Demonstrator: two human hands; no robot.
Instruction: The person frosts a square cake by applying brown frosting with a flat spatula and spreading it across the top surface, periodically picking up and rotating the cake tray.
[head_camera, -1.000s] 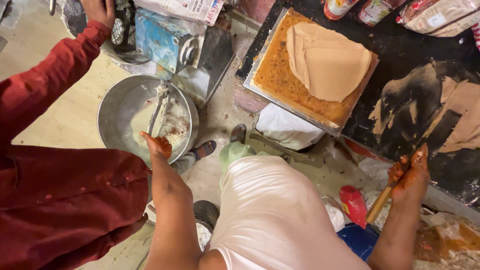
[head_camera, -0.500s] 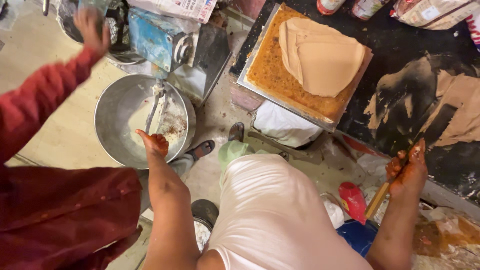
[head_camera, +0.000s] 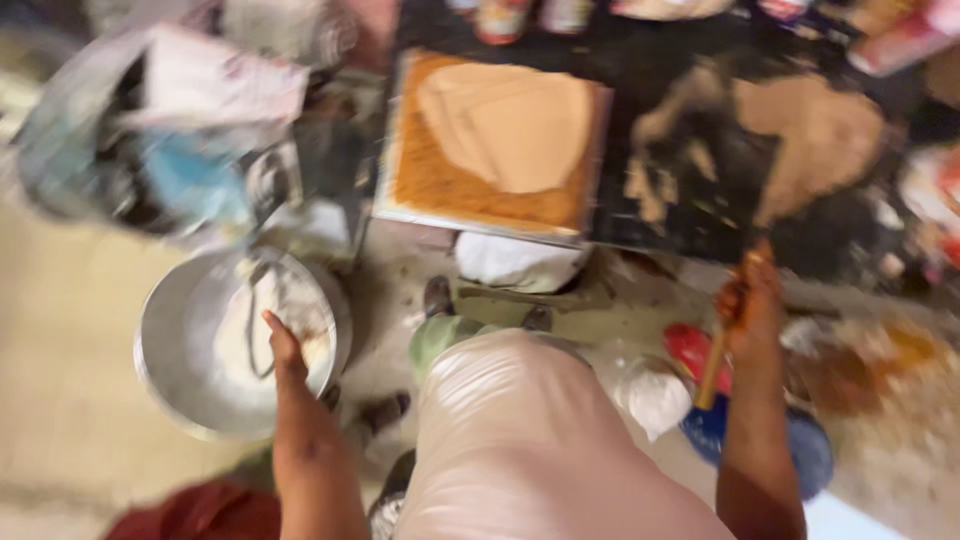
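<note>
Red-sleeved arm (head_camera: 200, 510) has withdrawn from above.

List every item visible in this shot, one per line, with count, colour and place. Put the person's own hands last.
metal bowl: one, silver, on the floor at lower left, with pale contents and a utensil inside
tray: one, metal rim, orange-brown surface, at top centre
flat dough sheet: one, tan, lying on the tray
dark work surface: one, black, smeared with tan dough, at upper right
white cloth: one, below the tray
blue container: one, blurred, at upper left
red sleeve: one, another person's, at the bottom edge
left hand: over the bowl's rim
right hand: gripping a wooden stick
</note>
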